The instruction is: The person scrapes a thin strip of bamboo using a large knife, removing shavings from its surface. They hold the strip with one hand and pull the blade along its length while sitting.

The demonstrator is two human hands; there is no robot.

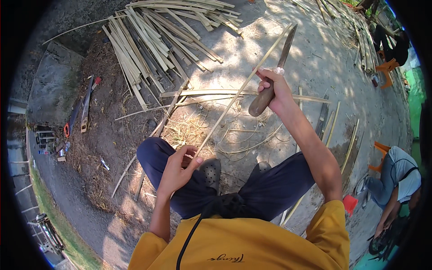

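Note:
A long thin bamboo strip (pixel 228 104) slants from my lap up to the far side. Its near end is pinched between the thumb and fingers of my left hand (pixel 177 167), above my left knee. My right hand (pixel 280 92) grips a knife (pixel 286 49) by its thick wooden handle, blade pointing away from me. White wrapping shows where blade and handle meet. The strip passes by the fingertips of my right hand and runs on beside the blade; whether strip and blade touch, I cannot tell. Pale shavings (pixel 186 132) lie on the ground below.
A large pile of split bamboo strips (pixel 148 49) lies at the far left. Crossed strips (pixel 207 93) lie just ahead. Two saws (pixel 85 110) rest on the dirt at left. On the right, a person (pixel 398 175) sits on an orange stool (pixel 380 155) near a red container (pixel 350 204).

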